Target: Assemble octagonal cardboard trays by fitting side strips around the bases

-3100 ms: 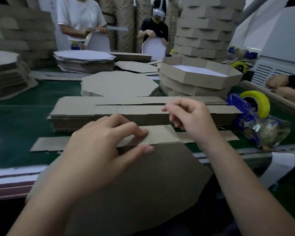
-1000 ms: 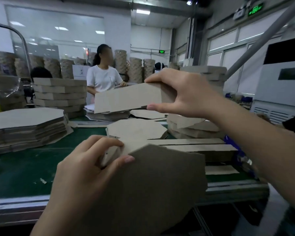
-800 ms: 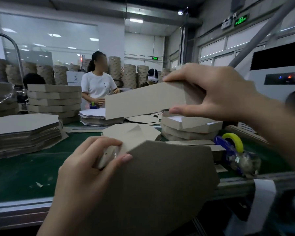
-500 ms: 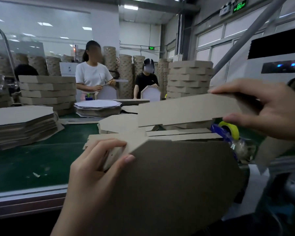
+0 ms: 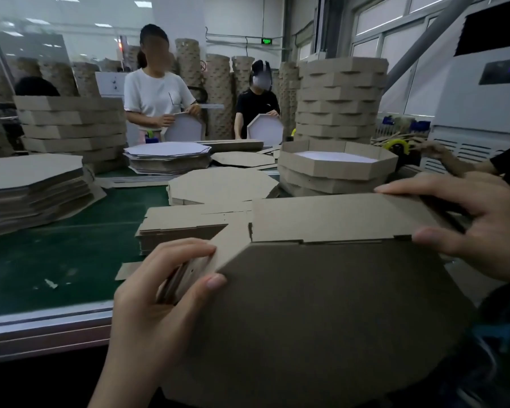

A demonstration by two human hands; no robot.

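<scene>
Head view: no writing I can read; green lit sign (image 5: pixel 266 41) on far wall too small to make out. My right hand (image 5: pixel 480 231) pinches brown cardboard side strip (image 5: pixel 336 217) against top edge of brown octagonal cardboard base (image 5: pixel 321 319), held upright before me. My left hand (image 5: pixel 159 293) grips base's left corner with strip's folded end. Just behind, stack of flat strips (image 5: pixel 186 222) on green table (image 5: pixel 56 248); finished octagonal trays (image 5: pixel 336 166) beyond.

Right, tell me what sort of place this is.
Most likely a cardboard packaging workshop, on an assembly line. Tall stacks of finished octagonal trays stand across the green bench, piles of flat octagonal bases lie on it, and two other workers opposite hold the same trays.
</scene>
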